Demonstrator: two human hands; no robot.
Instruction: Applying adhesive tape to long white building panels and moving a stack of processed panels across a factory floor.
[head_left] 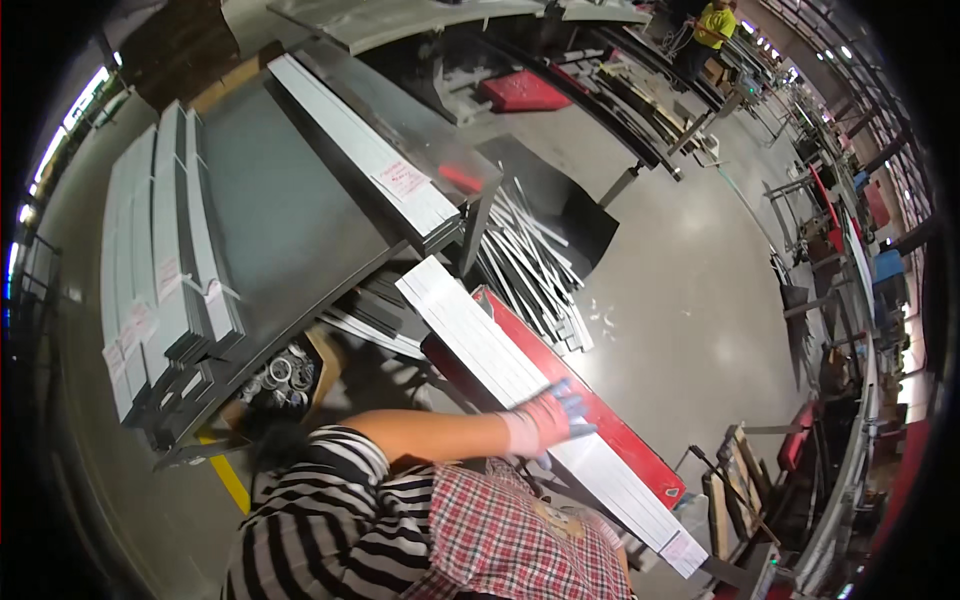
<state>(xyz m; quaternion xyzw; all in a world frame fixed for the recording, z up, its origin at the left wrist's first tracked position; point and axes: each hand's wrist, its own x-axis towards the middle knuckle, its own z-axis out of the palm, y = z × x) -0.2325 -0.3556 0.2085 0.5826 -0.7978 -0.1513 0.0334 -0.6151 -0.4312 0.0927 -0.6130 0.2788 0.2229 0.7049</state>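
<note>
Grey steel worktable (290, 215), polished workshop floor (680, 300)

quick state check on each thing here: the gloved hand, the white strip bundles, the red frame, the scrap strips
left hand: gloved, laid flat on the long white bundle, fingers spread
long white bundle: lying slanted along the red frame
red frame: under and beside that bundle
table bundles: stacked, labelled
scrap strips: loose heap in the bin
right hand: not in view
</note>
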